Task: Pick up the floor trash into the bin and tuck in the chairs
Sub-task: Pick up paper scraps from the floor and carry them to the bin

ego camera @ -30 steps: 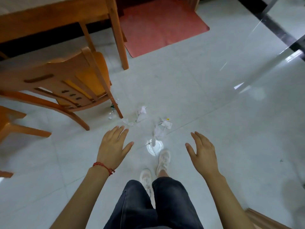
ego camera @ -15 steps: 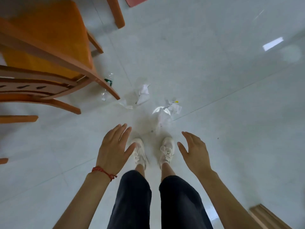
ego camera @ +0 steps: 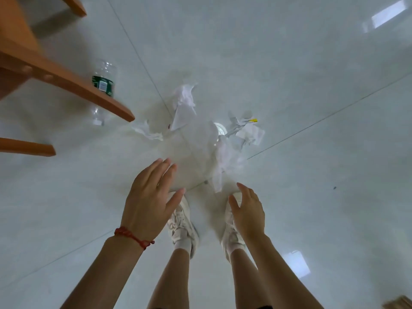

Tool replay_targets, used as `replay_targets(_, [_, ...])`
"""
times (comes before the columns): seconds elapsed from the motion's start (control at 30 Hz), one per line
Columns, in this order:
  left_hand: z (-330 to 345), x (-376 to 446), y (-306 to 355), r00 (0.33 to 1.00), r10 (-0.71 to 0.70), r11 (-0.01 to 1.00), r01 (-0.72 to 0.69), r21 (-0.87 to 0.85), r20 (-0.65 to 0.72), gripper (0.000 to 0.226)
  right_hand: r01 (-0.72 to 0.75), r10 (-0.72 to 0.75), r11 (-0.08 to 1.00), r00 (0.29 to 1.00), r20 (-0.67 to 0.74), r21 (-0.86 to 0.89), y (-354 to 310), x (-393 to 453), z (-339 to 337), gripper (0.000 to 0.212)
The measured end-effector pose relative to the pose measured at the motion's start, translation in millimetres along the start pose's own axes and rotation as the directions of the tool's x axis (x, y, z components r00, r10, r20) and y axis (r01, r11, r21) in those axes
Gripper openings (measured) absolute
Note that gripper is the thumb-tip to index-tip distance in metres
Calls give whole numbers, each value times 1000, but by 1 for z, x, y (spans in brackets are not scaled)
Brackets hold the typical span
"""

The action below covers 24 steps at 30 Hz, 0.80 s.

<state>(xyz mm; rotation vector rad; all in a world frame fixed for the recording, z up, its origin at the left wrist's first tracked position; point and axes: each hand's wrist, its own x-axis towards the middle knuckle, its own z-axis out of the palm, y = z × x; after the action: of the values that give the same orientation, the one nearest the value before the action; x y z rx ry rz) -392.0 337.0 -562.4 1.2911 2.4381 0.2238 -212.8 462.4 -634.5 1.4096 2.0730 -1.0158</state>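
Several crumpled white tissues lie on the pale tiled floor just ahead of my feet: one [ego camera: 185, 103] farther off, a small one [ego camera: 148, 132] to the left, a long one [ego camera: 223, 161] closest, and one with a yellow tip [ego camera: 250, 131] to the right. A clear plastic bottle [ego camera: 103, 85] with a green label lies partly behind a wooden chair leg [ego camera: 73, 88]. My left hand [ego camera: 151, 201], with a red string at the wrist, hovers open above the floor. My right hand [ego camera: 248, 212] hangs open just below the long tissue. Both hold nothing. No bin is in view.
The orange wooden chair fills the upper left, with another leg [ego camera: 26, 148] at the left edge. My white shoes [ego camera: 182, 224] stand together below the trash. A wooden edge [ego camera: 399, 305] shows at the bottom right corner. Open floor lies to the right.
The view has dropped closer to the floor and the trash looms larger. Both hands have moved down and forward towards the tissues, still open.
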Motion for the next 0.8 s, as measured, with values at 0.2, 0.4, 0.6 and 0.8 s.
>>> replay_targets(0.2, [90, 8, -43, 1000, 22, 999, -23, 46, 17, 55, -130, 128, 985, 992, 24, 118, 31, 67, 90, 57])
replay_targets(0.4, [144, -2, -61, 998, 28, 997, -32, 77, 62, 50, -337, 336, 871, 939, 67, 357, 39, 105, 148, 57])
replay_targets(0.6, [152, -12, -55, 996, 32, 997, -37, 67, 83, 49, -312, 384, 853, 918, -100, 418, 40, 103, 153, 20])
replay_targets(0.8, [121, -5, -33, 994, 57, 997, -61, 47, 90, 49, -211, 331, 843, 929, -166, 495, 30, 73, 105, 13])
